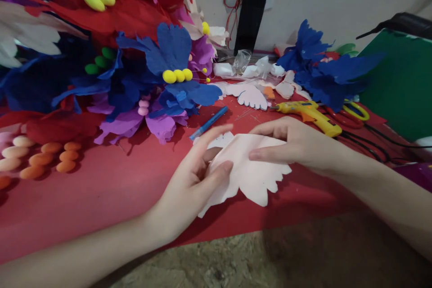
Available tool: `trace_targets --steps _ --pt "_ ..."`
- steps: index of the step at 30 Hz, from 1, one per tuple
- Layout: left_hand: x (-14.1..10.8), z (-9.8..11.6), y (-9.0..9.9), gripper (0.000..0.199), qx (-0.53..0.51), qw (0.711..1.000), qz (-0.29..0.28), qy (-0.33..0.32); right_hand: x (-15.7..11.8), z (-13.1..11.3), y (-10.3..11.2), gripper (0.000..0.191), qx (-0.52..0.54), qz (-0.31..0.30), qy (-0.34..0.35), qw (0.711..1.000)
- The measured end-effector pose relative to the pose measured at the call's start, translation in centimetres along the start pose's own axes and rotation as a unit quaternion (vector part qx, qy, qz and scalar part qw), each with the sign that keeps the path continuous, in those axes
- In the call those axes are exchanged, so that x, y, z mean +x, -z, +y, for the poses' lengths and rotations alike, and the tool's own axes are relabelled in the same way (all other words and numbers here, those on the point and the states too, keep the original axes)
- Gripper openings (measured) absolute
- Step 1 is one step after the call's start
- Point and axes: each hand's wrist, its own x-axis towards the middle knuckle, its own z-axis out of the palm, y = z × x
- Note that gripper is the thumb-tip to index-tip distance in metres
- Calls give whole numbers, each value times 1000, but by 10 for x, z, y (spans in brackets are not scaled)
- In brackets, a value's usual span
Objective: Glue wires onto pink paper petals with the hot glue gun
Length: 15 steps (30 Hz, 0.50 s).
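Observation:
A white butterfly-wing cutout with scalloped edges is held above the red table near its front edge. My left hand grips its left part, thumb on top and fingers behind. My right hand pinches the upper right part, thumb across the face. Just beyond my left hand lies a blue pen. A yellow hot glue gun rests behind my right hand, nozzle pointing left. More white wing cutouts lie farther back.
Blue butterflies with yellow bead-like bodies crowd the left, beside purple and red ones. Orange egg-shaped pieces sit at the left on the red table. Scissors lie right of the glue gun. A black phone leans against the wall.

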Motion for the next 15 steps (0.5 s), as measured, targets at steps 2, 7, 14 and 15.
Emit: trace_targets --steps 2,7,14,15 --pt "1 -2 2 18 102 993 5 -63 0 -1 -1 16 -1 20 -10 1000" --pt "-3 -1 6 17 298 918 96 -244 -6 -6 -10 10 -120 127 66 982" --pt "-7 16 3 9 272 935 -40 -224 -16 -2 -37 18 -356 220 320 850" --pt "-6 16 2 10 251 945 -32 -206 -18 -2 -40 22 -363 201 338 845"
